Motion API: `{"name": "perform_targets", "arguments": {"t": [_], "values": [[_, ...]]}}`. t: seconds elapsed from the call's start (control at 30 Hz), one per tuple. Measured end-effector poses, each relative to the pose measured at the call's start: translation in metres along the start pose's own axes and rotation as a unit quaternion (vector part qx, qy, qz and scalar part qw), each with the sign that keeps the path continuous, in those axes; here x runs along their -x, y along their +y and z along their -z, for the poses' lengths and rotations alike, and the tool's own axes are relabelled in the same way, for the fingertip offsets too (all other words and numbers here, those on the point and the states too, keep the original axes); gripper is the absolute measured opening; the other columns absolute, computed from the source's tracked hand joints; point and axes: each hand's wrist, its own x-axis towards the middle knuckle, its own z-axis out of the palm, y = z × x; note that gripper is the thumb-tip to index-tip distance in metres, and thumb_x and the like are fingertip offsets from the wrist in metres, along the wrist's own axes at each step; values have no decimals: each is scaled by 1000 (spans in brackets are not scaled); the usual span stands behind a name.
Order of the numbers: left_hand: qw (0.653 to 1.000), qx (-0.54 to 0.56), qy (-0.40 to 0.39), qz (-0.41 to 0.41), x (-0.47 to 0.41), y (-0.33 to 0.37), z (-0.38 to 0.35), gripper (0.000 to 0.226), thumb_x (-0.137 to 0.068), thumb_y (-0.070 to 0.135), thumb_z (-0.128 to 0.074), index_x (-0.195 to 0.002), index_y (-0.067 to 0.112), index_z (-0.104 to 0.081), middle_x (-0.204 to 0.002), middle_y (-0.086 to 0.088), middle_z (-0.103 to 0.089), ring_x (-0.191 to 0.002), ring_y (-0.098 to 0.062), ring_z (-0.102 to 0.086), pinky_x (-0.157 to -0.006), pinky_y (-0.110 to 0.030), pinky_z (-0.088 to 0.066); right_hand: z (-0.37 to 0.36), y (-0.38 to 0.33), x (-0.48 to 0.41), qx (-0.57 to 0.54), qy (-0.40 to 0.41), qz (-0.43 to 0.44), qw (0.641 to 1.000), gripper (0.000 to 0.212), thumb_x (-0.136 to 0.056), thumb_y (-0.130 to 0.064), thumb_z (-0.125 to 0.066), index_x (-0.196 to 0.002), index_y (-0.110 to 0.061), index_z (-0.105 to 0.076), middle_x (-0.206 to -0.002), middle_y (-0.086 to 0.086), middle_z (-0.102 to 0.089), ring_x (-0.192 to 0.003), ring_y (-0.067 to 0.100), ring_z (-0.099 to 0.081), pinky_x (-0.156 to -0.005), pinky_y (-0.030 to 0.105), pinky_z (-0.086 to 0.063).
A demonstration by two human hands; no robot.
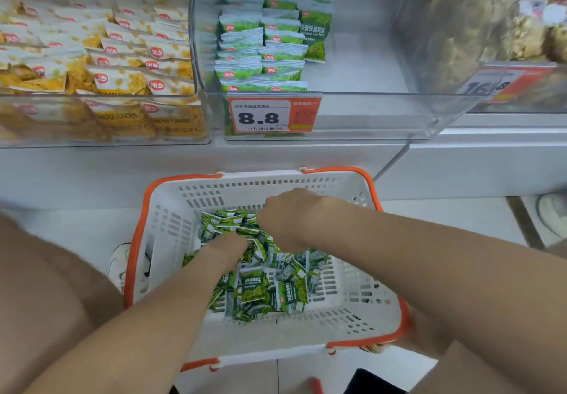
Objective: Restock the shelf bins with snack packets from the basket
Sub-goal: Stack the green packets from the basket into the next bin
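A white basket [362, 317] with orange rim stands on the floor below the shelf. Several small green snack packets [267, 289] lie heaped in its middle. Both hands reach down into the heap's far end. My left hand [227, 244] digs among the packets with its fingers hidden between them. My right hand [288, 215] curls over a gathered row of green packets [227, 220] at the top of the heap and grips them. Above, a clear shelf bin [352, 111] holds stacked green packets [264, 34] on its left side only.
A red price tag [273, 116] reading 8.8 hangs on the bin's front. The bin to the left [101, 117] is full of yellow packets. A bin at right [506, 25] holds brownish snacks. White shoes [121, 263] stand beside the basket.
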Motion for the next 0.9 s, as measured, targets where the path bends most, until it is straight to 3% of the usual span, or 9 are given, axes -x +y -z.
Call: {"name": "perform_targets", "arguments": {"t": [0.07, 0.17, 0.27, 0.4, 0.5, 0.6, 0.67, 0.8, 0.9], "values": [[998, 17, 52, 38, -4, -4, 3, 12, -102, 10, -48, -93, 12, -55, -78, 0, -49, -82, -27, -59, -71, -35, -43, 3, 1, 0, 6, 5, 2, 1000, 13, -97, -6, -55, -101, -15, -47, -80, 2, -34, -63, 18, -47, -60, 35, -48], [986, 116, 84, 83, -1, -3, 9, 21, -88, -2, -63, -75, 13, -56, -79, -5, -57, -68, -23, -55, -74, -38, -53, 5, 3, 0, 6, 17, 2, 1000, 14, -97, -7, -54, -108, -14, -55, -82, 3, -40, -64, 18, -50, -53, 34, -44], [981, 137, 128, 57, 14, -4, 22, 18, -91, 8, -68, -82, 23, -73, -94, -1, -67, -81, -25, -67, -73, -36, -55, 9, 6, 5, 2, 30, -1, 1000, 19, -97, -8, -53, -114, -15, -58, -83, 3, -44, -64, 18, -50, -49, 32, -40], [963, 219, 154, -18, 33, -1, 51, 21, -101, 22, -63, -81, 26, -62, -102, 0, -60, -92, -24, -62, -87, -40, -52, 17, 14, 25, -9, 50, -10, 999, 12, -98, -8, -51, -104, -17, -46, -81, 1, -38, -64, 18, -47, -58, 34, -44], [938, 308, 149, -56, 57, 6, 75, 15, -106, 26, -54, -91, 27, -53, -93, 3, -58, -85, -20, -56, -76, -36, -45, 22, 20, 45, -13, 74, -26, 997, 11, -96, -6, -52, -104, -14, -54, -93, 5, -54, -67, 22, -53, -53, 32, -42], [897, 410, 141, -83, 90, 12, 102, 9, -107, 28, -55, -100, 24, -58, -79, 3, -56, -72, -19, -56, -72, -40, -53, 25, 28, 67, -37, 85, -28, 995, 33, -93, 0, -56, -123, -14, -58, -116, 8, -60, -93, 29, -63, -62, 34, -44], [870, 466, 123, -101, 113, 17, 120, 14, -107, 29, -56, -114, 18, -63, -81, 2, -55, -70, -17, -59, -76, -44, -62, 24, 34, 79, -72, 104, -14, 992, 47, -90, 1, -62, -131, -19, -51, -121, 7, -56, -102, 30, -62, -67, 35, -43], [834, 524, 125, -123, 155, 27, 155, 21, -110, 21, -51, -123, 13, -64, -104, -4, -65, -54, -2, -54, -53, -20, -48, 20, 40, 89, -123, 187, 19, 975, 79, -83, -17, -80, -144, -34, -34, -121, 2, -46, -98, 21, -56, -76, 37, -46], [791, 588, 85, -147, 177, 28, 175, 25, -112, 9, -41, -114, 11, -66, -104, -18, -67, -65, -21, -54, -54, -27, -45, 28, 39, 95, -156, 300, 68, 939, 44, -88, -35, -77, -125, -26, -56, -104, -3, -52, -91, 14, -51, -78, 34, -45]]}}
